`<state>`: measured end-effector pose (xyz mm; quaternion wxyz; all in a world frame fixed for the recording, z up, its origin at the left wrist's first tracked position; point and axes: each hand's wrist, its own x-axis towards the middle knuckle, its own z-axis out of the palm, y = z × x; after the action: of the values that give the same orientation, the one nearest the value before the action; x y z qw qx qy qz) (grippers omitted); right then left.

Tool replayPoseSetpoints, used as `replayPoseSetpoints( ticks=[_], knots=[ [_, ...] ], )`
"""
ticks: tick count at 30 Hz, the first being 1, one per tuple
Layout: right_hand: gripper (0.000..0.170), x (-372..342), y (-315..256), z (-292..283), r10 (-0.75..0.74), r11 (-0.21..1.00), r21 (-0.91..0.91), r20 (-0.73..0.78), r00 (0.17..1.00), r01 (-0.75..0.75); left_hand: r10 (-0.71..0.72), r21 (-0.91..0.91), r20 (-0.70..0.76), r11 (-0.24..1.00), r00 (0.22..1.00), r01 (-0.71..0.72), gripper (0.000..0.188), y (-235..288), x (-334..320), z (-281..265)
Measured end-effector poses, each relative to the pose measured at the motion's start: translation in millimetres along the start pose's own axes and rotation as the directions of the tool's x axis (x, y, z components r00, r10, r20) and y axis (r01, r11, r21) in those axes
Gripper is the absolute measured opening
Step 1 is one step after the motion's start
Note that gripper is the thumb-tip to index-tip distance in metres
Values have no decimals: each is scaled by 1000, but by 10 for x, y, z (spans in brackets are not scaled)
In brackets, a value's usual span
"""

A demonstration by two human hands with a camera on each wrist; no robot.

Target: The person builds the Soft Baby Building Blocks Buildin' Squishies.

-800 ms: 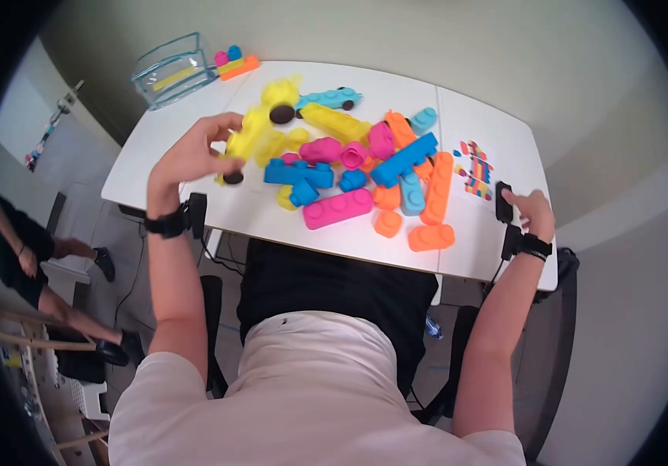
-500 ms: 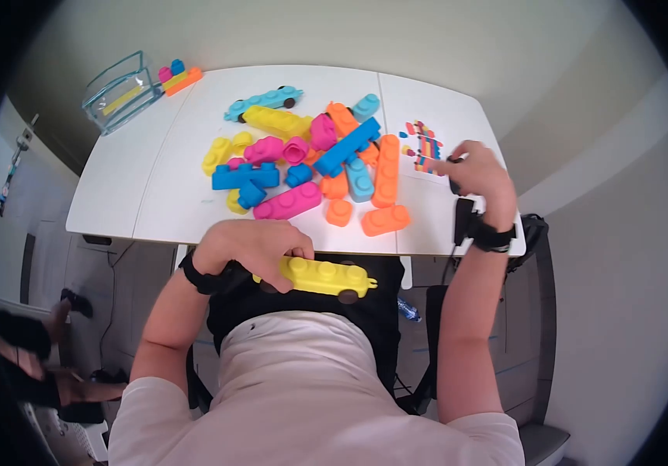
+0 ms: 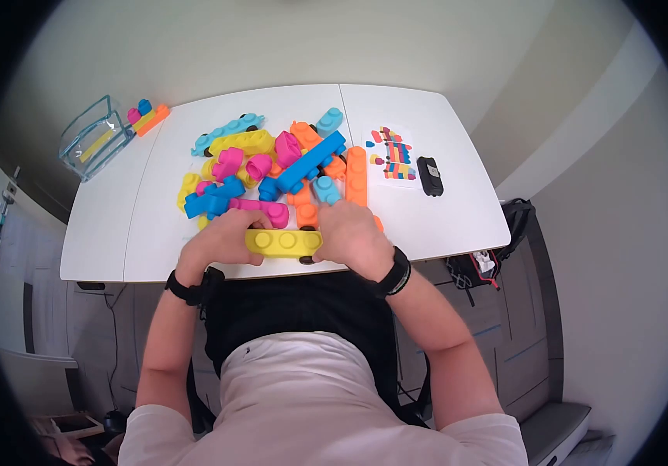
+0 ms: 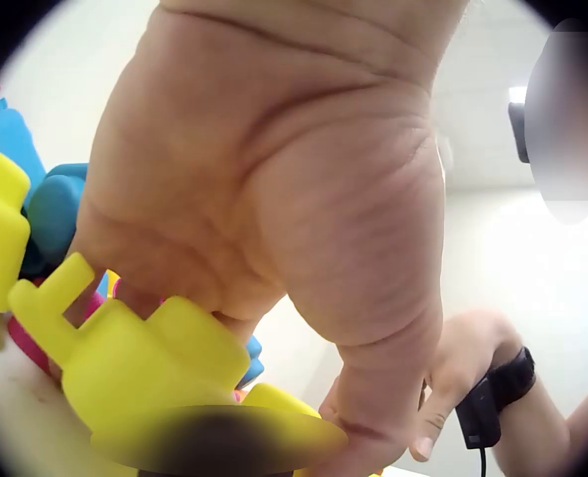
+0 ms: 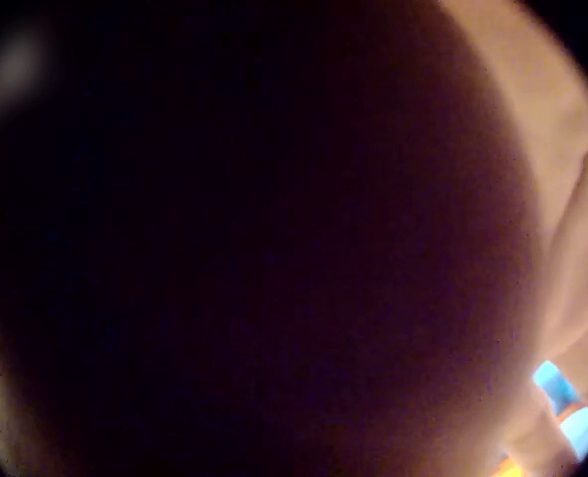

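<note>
A yellow toy car base (image 3: 283, 243) with round studs on top and dark wheels lies lengthwise at the front edge of the table. My left hand (image 3: 233, 236) grips its left end, thumb on the near side and fingers on the far side. At the other end, my right hand (image 3: 355, 237) holds it, thumb close to a dark wheel (image 3: 307, 259). Seen from the left wrist, the hooked end of the yellow base sits under the palm, with a blurred wheel in front. A dark shape blocks most of the right wrist view.
Just beyond both hands, large building blocks are heaped, among them a long blue block (image 3: 312, 161) and an orange block (image 3: 356, 175). A light-blue car base (image 3: 228, 134) lies behind. Right stand a picture sheet (image 3: 394, 159) and a black case (image 3: 430, 176); far left, a clear bag (image 3: 95, 141).
My left hand has brought the yellow car base from the table's left side round to the front edge. My right hand has left the black case and come over to the base's right end.
</note>
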<state>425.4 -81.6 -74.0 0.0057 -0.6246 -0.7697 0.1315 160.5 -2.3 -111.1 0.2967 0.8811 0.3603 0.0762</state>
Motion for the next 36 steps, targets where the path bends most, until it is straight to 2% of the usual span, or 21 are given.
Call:
replayPoseSetpoints(
  ticks=[1, 3, 4, 6, 8, 10, 11, 12, 14, 15, 18, 19, 23, 25, 26, 28, 29, 32, 34, 36],
  knots=[
    [58, 3, 29, 65, -1, 1000, 5, 1, 1000, 1, -3, 2, 4, 1000, 1000, 3, 60, 19, -23, -10],
    [53, -16, 119, 141, -50, 998, 34, -153, 987, 56, -65, 50, 82, 997, 994, 61, 61, 86, -69, -42],
    [53, -46, 167, 127, -58, 997, 36, -151, 987, 64, -74, 51, 80, 996, 994, 70, 61, 131, -90, -57],
    [50, -56, 302, 61, -112, 987, 78, -260, 959, 137, -70, 174, 78, 983, 994, 55, 61, 225, -115, -100],
    [49, -25, 280, -231, 31, 998, 54, -160, 987, -23, -124, 170, 67, 979, 990, 111, 62, 184, -123, -99],
    [43, -144, 264, -544, 101, 990, 116, -200, 974, -79, -21, 125, 60, 992, 998, 13, 63, 134, -140, -126],
    [44, -190, 319, -644, 134, 982, 163, -218, 967, -100, 85, 186, -15, 979, 996, -81, 59, 139, -174, -144],
    [44, -219, 399, -720, 172, 970, 211, -235, 957, -122, 77, 190, -19, 979, 997, -72, 59, 165, -186, -198],
    [45, -269, 597, -788, 156, 967, 245, -324, 933, -77, 61, -44, -243, 996, 968, -74, 51, 333, -215, -366],
    [44, -295, 641, -827, 184, 960, 264, -346, 920, -92, 20, -45, -302, 998, 953, -35, 43, 415, -244, -434],
    [43, -374, 624, -930, 242, 954, 259, -365, 899, -152, -37, -127, -379, 992, 925, -12, 38, 329, -215, -501],
    [42, -419, 540, -980, 284, 947, 251, -364, 887, -201, -36, -125, -390, 992, 920, -14, 35, 294, -192, -484],
    [43, -454, 516, -937, 282, 950, 248, -407, 868, -193, 45, -122, -464, 986, 885, -114, 35, 207, -17, -390],
    [38, -497, 538, -928, 266, 953, 249, -425, 865, -171, 97, -12, -525, 993, 846, -121, 38, 177, 35, -333],
    [38, -522, 564, -929, 274, 952, 248, -423, 864, -181, 100, -17, -520, 992, 848, -127, 38, 170, 61, -328],
    [29, -574, 655, -965, 354, 919, 330, -443, 824, -217, 225, 27, -566, 967, 793, -255, 42, 149, 136, -330],
    [29, -614, 701, -981, 370, 914, 333, -444, 816, -233, 237, 25, -557, 963, 796, -270, 42, 126, 158, -329],
    [24, -742, 860, -1034, 427, 885, 399, -497, 756, -238, 238, 83, -560, 969, 794, -233, 47, 55, 230, -359],
    [23, -800, 957, -1036, 492, 852, 459, -537, 685, -253, 68, 26, -571, 998, 818, -64, 45, 25, 227, -396],
    [22, -853, 1047, -1043, 500, 854, 442, -551, 668, -274, 88, 53, -581, 996, 809, -70, 44, -103, 264, -457]
  ],
)
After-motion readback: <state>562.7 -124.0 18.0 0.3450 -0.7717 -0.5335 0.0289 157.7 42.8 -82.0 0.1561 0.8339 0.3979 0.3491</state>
